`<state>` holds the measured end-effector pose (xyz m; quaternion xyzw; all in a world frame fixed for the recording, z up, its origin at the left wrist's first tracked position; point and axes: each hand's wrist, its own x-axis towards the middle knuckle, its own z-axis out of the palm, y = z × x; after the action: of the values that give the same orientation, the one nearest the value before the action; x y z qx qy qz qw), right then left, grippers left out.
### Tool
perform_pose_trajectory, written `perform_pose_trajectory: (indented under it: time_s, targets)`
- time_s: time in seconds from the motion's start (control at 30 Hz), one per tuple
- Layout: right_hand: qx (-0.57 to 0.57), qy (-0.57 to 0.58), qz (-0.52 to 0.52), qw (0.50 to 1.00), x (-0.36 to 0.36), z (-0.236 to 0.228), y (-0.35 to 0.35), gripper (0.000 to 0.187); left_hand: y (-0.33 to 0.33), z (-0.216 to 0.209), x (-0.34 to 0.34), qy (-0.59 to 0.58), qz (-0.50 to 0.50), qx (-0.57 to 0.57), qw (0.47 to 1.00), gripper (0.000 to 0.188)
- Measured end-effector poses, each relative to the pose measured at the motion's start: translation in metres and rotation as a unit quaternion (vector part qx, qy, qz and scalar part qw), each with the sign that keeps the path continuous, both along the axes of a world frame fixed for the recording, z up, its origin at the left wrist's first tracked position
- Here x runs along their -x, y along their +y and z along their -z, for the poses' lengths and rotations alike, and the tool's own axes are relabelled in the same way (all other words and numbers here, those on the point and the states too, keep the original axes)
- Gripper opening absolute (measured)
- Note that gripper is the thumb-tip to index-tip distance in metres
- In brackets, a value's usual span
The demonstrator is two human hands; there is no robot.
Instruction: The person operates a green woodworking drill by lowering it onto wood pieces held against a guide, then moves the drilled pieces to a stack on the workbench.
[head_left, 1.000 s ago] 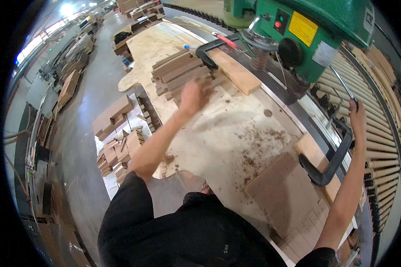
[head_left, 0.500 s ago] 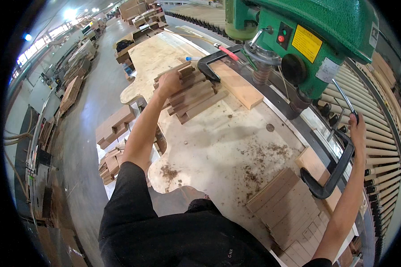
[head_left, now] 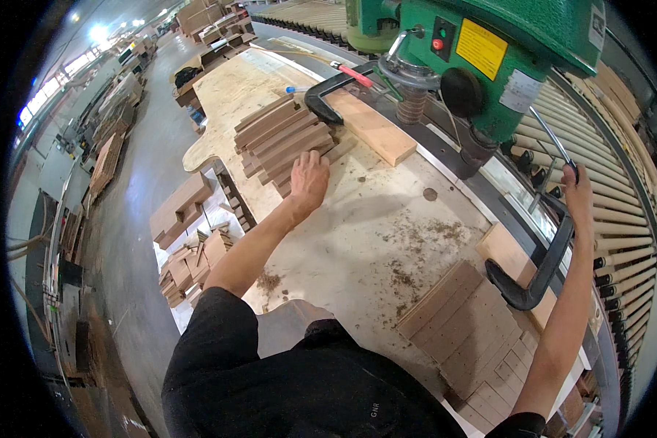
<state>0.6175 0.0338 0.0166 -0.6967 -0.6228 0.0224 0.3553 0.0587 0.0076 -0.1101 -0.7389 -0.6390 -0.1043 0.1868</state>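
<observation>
My left hand [head_left: 310,179] reaches over the near end of a pile of brown wooden strips [head_left: 274,135], fingers bent down and closed on a strip at the pile's edge; the fingertips are partly hidden. On the far right, my right hand [head_left: 578,196] is wrapped around the black end of the feed lever [head_left: 555,135] of a green drill press [head_left: 482,44]. The drill head hangs over the bench beyond my hands. Just below my right hand, a black C-clamp [head_left: 536,288] grips a pale wooden block [head_left: 498,248].
Drilled brown boards [head_left: 463,321] lie flat near my right arm. A second black clamp [head_left: 317,98] holds a long pale block [head_left: 372,128]. Sawdust [head_left: 416,263] is scattered on the light board [head_left: 358,226]. Wood offcuts [head_left: 190,266] sit at left; a roller conveyor [head_left: 613,226] runs at right.
My left hand has moved from the far left part of the strip pile to its near right edge. My right hand stays on the lever. The whole view has shifted slightly.
</observation>
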Motion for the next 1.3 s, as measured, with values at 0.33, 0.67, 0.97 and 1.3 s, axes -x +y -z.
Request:
perform_pose_trajectory:
  time_s: [0.33,0.67,0.97,1.3]
  targets:
    - [0.028,-0.043,-0.007,0.999,0.01,-0.011,0.002,0.05,0.014,-0.003,-0.093,-0.185,0.254,0.095,0.945,0.026]
    - [0.014,-0.023,0.018,0.999,0.019,-0.014,-0.007,0.045,0.064,0.004,-0.159,-0.193,0.424,0.057,0.883,0.012]
    - [0.021,0.009,-0.011,1.0,0.009,-0.009,-0.006,0.044,0.057,0.0,-0.182,-0.196,0.353,0.147,0.903,0.01]
    - [0.032,0.006,0.008,0.999,0.019,-0.011,-0.005,0.043,0.098,0.017,-0.175,-0.213,0.43,0.079,0.874,0.018]
